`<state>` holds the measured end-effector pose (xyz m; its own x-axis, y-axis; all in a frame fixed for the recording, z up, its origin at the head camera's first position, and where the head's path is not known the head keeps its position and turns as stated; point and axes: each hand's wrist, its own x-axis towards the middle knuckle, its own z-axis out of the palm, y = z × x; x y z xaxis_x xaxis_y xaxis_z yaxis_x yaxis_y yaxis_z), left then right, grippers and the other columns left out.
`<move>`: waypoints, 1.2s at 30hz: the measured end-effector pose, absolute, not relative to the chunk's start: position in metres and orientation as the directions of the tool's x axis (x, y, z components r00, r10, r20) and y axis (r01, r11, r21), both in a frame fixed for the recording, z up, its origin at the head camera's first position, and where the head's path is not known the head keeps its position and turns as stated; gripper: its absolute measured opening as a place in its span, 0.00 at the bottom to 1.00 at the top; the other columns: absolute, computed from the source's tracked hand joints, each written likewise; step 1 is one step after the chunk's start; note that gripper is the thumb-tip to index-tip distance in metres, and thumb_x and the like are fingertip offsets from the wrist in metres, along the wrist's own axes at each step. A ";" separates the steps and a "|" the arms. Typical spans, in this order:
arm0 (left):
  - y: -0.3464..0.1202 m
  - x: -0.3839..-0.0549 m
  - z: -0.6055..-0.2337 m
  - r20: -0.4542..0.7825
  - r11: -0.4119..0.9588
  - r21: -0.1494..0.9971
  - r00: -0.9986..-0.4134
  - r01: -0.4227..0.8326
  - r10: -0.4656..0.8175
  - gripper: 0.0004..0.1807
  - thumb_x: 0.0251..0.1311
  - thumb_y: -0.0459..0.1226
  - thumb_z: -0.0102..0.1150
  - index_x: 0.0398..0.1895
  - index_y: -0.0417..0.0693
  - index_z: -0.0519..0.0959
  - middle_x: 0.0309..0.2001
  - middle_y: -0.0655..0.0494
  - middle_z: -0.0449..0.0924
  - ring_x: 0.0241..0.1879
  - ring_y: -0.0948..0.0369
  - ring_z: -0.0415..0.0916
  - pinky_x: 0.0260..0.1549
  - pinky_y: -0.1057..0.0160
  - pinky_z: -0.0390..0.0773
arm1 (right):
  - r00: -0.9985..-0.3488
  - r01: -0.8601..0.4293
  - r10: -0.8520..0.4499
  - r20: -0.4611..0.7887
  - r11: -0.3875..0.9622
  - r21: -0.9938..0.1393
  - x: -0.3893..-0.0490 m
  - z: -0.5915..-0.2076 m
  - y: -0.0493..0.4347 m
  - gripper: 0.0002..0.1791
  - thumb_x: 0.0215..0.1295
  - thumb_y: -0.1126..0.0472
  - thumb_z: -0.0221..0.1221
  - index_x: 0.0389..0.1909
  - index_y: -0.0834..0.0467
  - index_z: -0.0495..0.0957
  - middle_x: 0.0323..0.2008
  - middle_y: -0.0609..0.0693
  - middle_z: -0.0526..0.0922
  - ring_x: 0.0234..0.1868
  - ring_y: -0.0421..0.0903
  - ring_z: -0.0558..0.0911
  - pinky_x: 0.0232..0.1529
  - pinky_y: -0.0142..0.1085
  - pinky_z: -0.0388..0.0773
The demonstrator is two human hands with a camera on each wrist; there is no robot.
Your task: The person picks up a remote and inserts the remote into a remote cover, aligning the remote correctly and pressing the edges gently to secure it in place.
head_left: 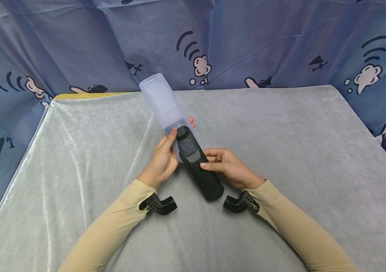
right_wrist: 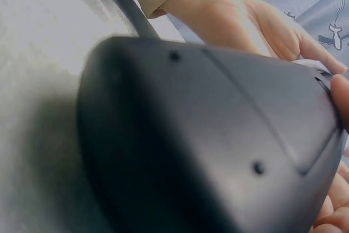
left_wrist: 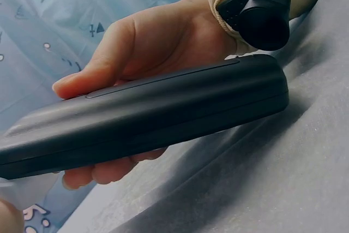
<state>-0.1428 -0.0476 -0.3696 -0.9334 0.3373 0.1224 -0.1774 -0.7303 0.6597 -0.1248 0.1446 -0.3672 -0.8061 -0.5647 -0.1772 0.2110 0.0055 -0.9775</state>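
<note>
A black remote control (head_left: 201,173), its back with a printed label facing up, is held slantwise above the table. Its far end overlaps the near end of a long translucent sleeve (head_left: 164,100); whether it sits inside I cannot tell. My left hand (head_left: 162,160) grips the sleeve from the left, thumb on top beside the remote's far end, fingertips showing past the other edge. From the right, my right hand (head_left: 230,168) pinches the remote control (left_wrist: 163,107), thumb on its back and fingers below. In the right wrist view, the remote control (right_wrist: 234,118) hides much of both hands.
A grey velvety cloth (head_left: 298,132) covers the table. Behind and at the sides hangs a blue printed curtain (head_left: 264,41). A yellow strip (head_left: 91,95) shows along the back left edge. Black wrist mounts (head_left: 160,204) stick out from both sleeves, close to the remote's near end.
</note>
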 end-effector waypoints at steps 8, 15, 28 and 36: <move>-0.047 -0.142 -0.369 0.108 -0.732 0.654 -0.934 -0.192 0.341 0.32 0.72 0.44 0.35 0.71 0.34 0.45 0.72 0.39 0.49 0.70 0.54 0.50 0.68 0.63 0.51 | -0.804 0.214 -0.569 -0.170 -0.010 -0.977 -0.125 -0.368 0.145 0.13 0.63 0.70 0.55 0.47 0.71 0.72 0.34 0.49 0.85 0.33 0.41 0.81 0.37 0.34 0.78; -0.051 -0.146 -0.366 0.107 -0.706 0.696 -0.954 -0.129 0.280 0.29 0.72 0.44 0.40 0.67 0.33 0.56 0.67 0.35 0.59 0.65 0.53 0.62 0.66 0.60 0.56 | -0.809 0.191 -0.563 -0.170 0.021 -0.981 -0.124 -0.365 0.144 0.15 0.63 0.69 0.57 0.49 0.71 0.72 0.36 0.51 0.85 0.35 0.42 0.81 0.38 0.35 0.79; -0.057 -0.152 -0.361 -0.002 -0.674 0.725 -0.978 -0.145 0.208 0.15 0.72 0.31 0.39 0.57 0.31 0.64 0.50 0.45 0.79 0.56 0.53 0.74 0.60 0.58 0.67 | -0.807 0.163 -0.564 -0.178 0.078 -0.984 -0.123 -0.365 0.142 0.19 0.63 0.68 0.58 0.52 0.73 0.71 0.40 0.56 0.84 0.37 0.43 0.82 0.39 0.35 0.79; -0.058 -0.152 -0.361 0.015 -0.713 0.686 -0.977 -0.147 0.215 0.17 0.73 0.31 0.35 0.57 0.27 0.63 0.49 0.45 0.79 0.56 0.53 0.73 0.61 0.57 0.65 | -0.809 0.188 -0.558 -0.184 0.052 -0.981 -0.124 -0.366 0.143 0.19 0.62 0.68 0.57 0.52 0.73 0.70 0.39 0.53 0.84 0.36 0.42 0.82 0.39 0.35 0.79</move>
<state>-0.1524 -0.0580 -0.3613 -0.9766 0.2147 0.0145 -0.1465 -0.7127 0.6860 -0.1240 0.1429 -0.3663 -0.8092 -0.5578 -0.1844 0.1875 0.0522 -0.9809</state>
